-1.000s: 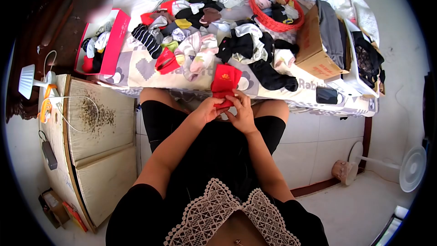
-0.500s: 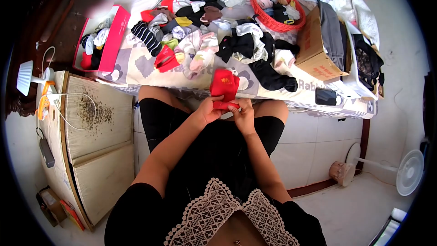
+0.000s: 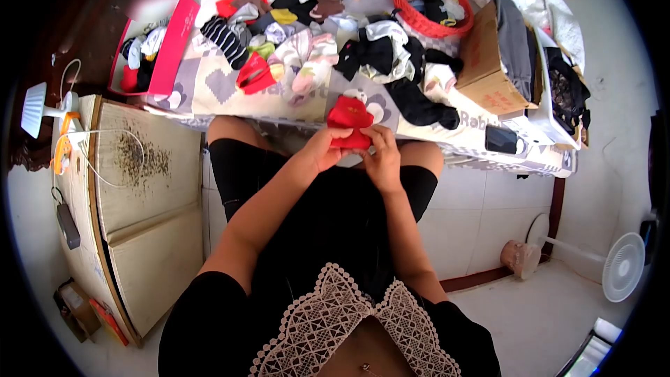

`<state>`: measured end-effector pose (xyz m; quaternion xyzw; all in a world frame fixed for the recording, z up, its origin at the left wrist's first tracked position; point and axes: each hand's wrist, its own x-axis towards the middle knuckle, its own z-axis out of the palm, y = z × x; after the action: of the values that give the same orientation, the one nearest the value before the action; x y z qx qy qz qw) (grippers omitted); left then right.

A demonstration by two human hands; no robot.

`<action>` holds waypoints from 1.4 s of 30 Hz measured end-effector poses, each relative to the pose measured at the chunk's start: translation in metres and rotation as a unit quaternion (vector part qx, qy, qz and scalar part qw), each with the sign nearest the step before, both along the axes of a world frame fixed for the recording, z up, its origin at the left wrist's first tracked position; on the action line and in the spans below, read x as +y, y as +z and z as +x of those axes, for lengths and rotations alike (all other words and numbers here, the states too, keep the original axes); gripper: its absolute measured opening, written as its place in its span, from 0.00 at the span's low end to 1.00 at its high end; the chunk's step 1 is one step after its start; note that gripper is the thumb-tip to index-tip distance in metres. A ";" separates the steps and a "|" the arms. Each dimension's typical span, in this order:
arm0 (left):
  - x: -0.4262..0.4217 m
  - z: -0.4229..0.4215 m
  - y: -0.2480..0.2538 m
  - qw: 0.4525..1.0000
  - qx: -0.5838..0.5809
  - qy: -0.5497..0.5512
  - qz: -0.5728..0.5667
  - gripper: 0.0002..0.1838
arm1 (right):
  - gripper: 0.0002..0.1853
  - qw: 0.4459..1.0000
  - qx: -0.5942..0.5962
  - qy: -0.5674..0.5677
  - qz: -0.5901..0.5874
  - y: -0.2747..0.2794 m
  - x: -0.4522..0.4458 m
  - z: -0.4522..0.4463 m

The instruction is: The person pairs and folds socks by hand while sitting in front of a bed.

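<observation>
A red sock with a small yellowish mark lies in front of my lap at the bed's edge, partly hidden by my fingers. My left hand grips its near left side, thumb on top. On the near right side, my right hand pinches the same sock with bent fingers. Beyond my hands, loose socks are spread over the bed: another red one, a black-and-white striped one and a black one. A pale pink-and-white bundle lies among them.
At the left stands a pink box holding socks. A red basket with socks sits at the back right, near a cardboard box with grey cloth. A phone lies at the bed's right edge. A wooden cabinet stands to my left.
The red sock's near edge, a folded band between my fingers before, now lies flatter and wider. My right hand has shifted slightly up and right. The camera view has tilted a little.
</observation>
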<state>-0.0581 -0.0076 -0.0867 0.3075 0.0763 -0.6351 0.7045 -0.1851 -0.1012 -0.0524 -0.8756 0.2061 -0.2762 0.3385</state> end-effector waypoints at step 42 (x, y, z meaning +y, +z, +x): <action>-0.008 -0.008 0.033 0.898 -0.438 0.035 -0.012 0.11 | 0.14 0.849 -0.114 -0.104 0.505 -0.007 0.002 0.028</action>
<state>-0.0662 -0.0157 -0.0538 0.5428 -0.2370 -0.4123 0.6923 -0.1570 -0.0988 -0.0594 -0.5193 0.3672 -0.2658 0.7244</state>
